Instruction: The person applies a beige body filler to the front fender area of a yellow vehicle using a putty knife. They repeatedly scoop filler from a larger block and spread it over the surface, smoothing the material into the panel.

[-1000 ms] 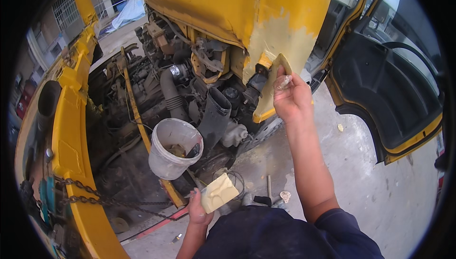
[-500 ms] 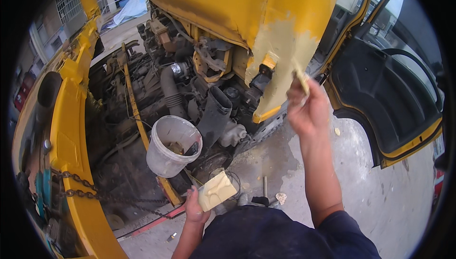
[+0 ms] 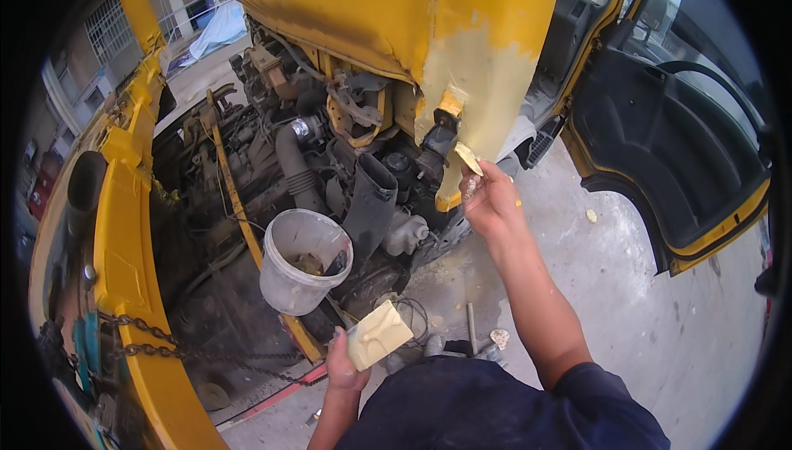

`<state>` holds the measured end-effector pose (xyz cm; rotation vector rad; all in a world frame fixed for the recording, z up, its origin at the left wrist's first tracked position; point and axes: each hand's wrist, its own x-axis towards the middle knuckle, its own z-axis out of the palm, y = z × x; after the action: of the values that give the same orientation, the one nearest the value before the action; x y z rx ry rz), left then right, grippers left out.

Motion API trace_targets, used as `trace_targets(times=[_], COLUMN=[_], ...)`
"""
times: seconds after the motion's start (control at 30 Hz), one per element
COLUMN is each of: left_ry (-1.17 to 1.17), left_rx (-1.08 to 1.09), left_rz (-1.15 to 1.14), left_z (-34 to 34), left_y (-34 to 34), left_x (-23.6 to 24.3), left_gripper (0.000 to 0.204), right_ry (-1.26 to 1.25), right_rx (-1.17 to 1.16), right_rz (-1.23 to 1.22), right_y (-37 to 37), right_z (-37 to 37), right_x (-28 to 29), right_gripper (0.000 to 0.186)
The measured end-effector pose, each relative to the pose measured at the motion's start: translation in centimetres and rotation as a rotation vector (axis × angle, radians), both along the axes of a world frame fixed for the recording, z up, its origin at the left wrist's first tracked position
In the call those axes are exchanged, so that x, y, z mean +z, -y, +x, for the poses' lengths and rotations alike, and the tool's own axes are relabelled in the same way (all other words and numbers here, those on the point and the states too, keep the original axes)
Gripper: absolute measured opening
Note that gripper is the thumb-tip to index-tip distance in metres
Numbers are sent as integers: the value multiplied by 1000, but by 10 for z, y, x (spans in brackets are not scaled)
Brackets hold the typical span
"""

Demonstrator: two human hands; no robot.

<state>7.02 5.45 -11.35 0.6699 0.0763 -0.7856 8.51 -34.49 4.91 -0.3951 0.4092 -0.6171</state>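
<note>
My right hand [image 3: 495, 207] pinches a putty spreader [image 3: 468, 158] with pale yellow filler on it. The spreader is beside the lower part of the yellow truck cab's corner panel [image 3: 483, 79], which carries a broad coat of cream filler; whether it touches the panel I cannot tell. A black bracket [image 3: 440, 138] sticks out just left of the spreader. Low in view, my left hand [image 3: 345, 367] grips a flat putty board [image 3: 381, 334] by its left edge. A ridged layer of cream filler lies across the board.
A grubby white bucket [image 3: 305, 289] with scraps inside stands left of the panel. Beyond it lie engine parts [image 3: 239, 174] and a yellow frame rail [image 3: 124, 244] with a chain [image 3: 157, 351]. The cab door [image 3: 668, 149] hangs open at the right.
My right hand has come down and left with the spreader, from the panel's right side to near the bracket. The left hand keeps its hold on the board; the view has shifted slightly.
</note>
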Motion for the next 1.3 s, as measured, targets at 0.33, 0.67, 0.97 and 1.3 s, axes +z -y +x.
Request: trace_targets(times=[0.33, 0.67, 0.97, 1.3], left_ry=[5, 1, -64, -80], left_rx=[4, 49, 65, 45], left_rz=[-15, -18, -16, -47], left_z=[-2, -7, -6, -5], left_y=[5, 3, 2, 2], left_x=[-5, -13, -23, -24], left_gripper=[69, 63, 57, 60], right_ry=[102, 273, 118, 272], right_rx=[-129, -50, -77, -87], right_rz=[103, 34, 149, 341], right_y=[-3, -12, -14, 0], right_z=[22, 0, 6, 19], right_x=[38, 80, 28, 48], right_gripper=[18, 24, 21, 27])
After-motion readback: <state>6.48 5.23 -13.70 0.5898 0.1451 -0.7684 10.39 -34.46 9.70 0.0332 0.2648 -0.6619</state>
